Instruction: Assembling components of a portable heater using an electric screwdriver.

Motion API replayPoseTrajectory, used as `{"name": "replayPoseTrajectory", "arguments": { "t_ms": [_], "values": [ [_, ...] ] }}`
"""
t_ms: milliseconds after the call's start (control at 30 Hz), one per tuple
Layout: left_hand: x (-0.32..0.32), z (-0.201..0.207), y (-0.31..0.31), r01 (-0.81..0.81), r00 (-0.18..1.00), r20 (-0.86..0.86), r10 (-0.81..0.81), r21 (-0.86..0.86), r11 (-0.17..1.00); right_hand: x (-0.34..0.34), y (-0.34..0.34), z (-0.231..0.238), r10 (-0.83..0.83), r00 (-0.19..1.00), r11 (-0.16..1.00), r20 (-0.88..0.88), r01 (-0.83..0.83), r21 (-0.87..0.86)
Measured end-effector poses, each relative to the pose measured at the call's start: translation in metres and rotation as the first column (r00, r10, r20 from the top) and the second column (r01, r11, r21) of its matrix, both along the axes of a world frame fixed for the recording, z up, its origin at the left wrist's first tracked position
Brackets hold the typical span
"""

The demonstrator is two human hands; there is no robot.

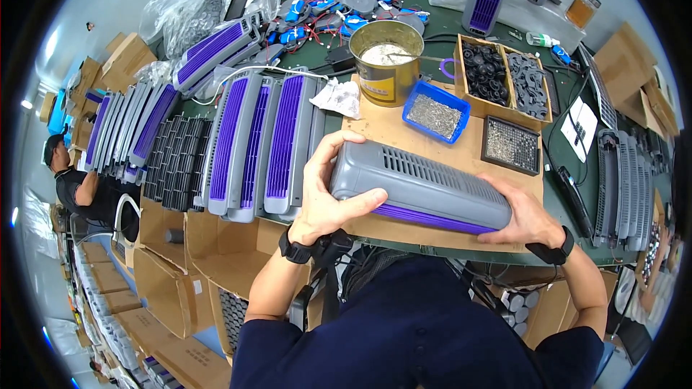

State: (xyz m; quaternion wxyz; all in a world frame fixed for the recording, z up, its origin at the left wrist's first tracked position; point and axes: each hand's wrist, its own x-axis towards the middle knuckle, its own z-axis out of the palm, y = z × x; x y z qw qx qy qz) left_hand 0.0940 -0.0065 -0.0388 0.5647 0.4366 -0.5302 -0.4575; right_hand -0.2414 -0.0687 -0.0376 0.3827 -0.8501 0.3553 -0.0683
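Note:
Between my two hands lies a long grey housing with a slotted face and a purple grille along its near side. My left hand wraps round its left end, thumb across the near edge. At the other end, my right hand grips the corner, with its fingers behind the housing. The housing is over a sheet of brown cardboard on the green bench. Just beyond it are a blue tray of small screws and a dark box of small metal parts.
Finished-looking grey-purple housings stand left of my hand, beside stacked black parts. Behind are a metal can, a divided wooden box and wired discs. A black screwdriver-like tool lies right. Another person works far left.

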Motion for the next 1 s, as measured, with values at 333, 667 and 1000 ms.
{"name": "replayPoseTrajectory", "arguments": {
  "t_ms": [333,667,1000],
  "values": [
    [-0.003,-0.029,-0.026,0.313,0.619,0.785,0.015,-0.265,0.912,-0.013,0.017,0.024,-0.316,0.943,0.803,-0.109,0.204,-0.560],
    [-0.029,0.012,-0.127,0.229,0.446,0.894,0.036,-0.153,0.961,0.090,-0.091,0.045,-0.177,0.977,0.953,-0.116,0.141,-0.268],
    [-0.054,-0.037,-0.173,0.259,0.033,0.998,0.054,-0.061,0.964,0.128,-0.125,-0.035,-0.251,0.941,0.780,-0.226,0.059,-0.623]
  ]
}}
